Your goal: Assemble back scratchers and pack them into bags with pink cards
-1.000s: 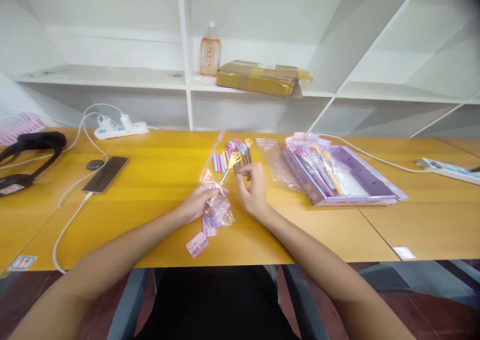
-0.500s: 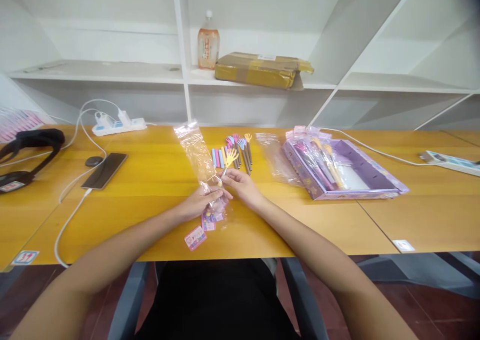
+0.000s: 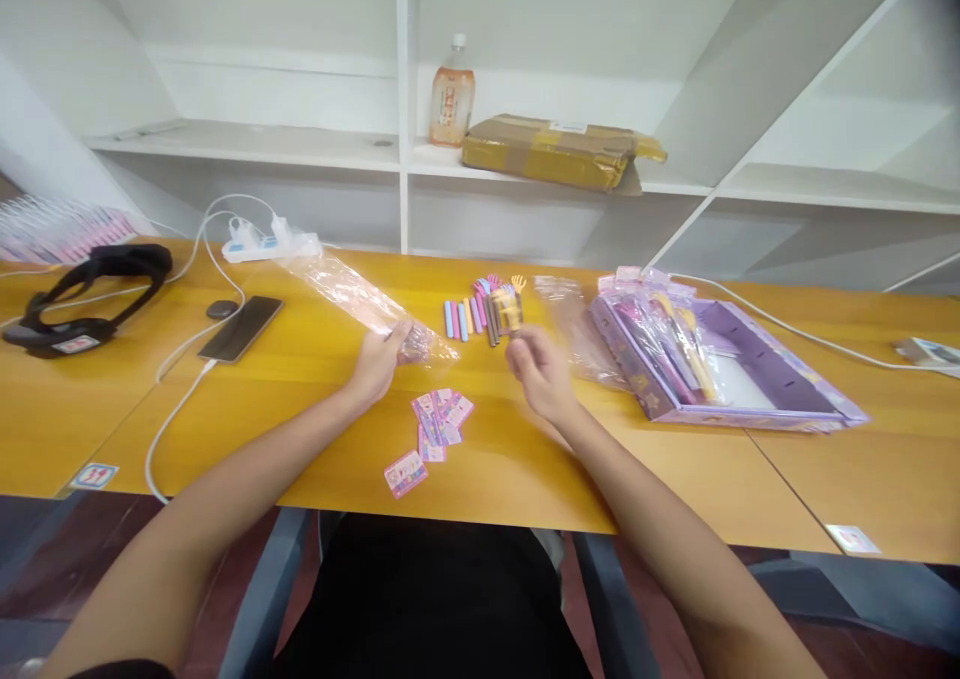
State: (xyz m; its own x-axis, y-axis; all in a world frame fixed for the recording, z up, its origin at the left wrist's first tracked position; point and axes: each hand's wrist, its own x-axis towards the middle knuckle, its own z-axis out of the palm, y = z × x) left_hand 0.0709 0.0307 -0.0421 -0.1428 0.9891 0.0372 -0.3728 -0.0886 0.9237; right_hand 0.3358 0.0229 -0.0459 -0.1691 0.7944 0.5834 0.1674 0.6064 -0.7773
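My left hand [image 3: 377,359] grips one end of a long clear plastic sleeve [image 3: 352,295] that stretches away to the far left over the wooden desk [image 3: 285,399]. My right hand [image 3: 538,367] hovers just short of a row of small pastel pens with hand-shaped tops [image 3: 484,314]; its fingers are curled and blurred, and a yellow-topped pen seems to be at the fingertips. Several small pink cards [image 3: 439,419] lie on the desk between my hands, one more [image 3: 406,474] nearer the front edge.
A purple box [image 3: 750,384] with packed pens stands at the right, an empty clear bag [image 3: 574,324] beside it. At the left are a phone [image 3: 241,327] on a cable, a power strip [image 3: 251,249] and a black headset [image 3: 97,289]. On the shelf: a bottle [image 3: 451,94] and a parcel [image 3: 555,151].
The clear sleeve has come off the cards, which now lie loose on the desk. My left hand swung the sleeve out to the left; my right hand carried the yellow-topped pen back toward the row.
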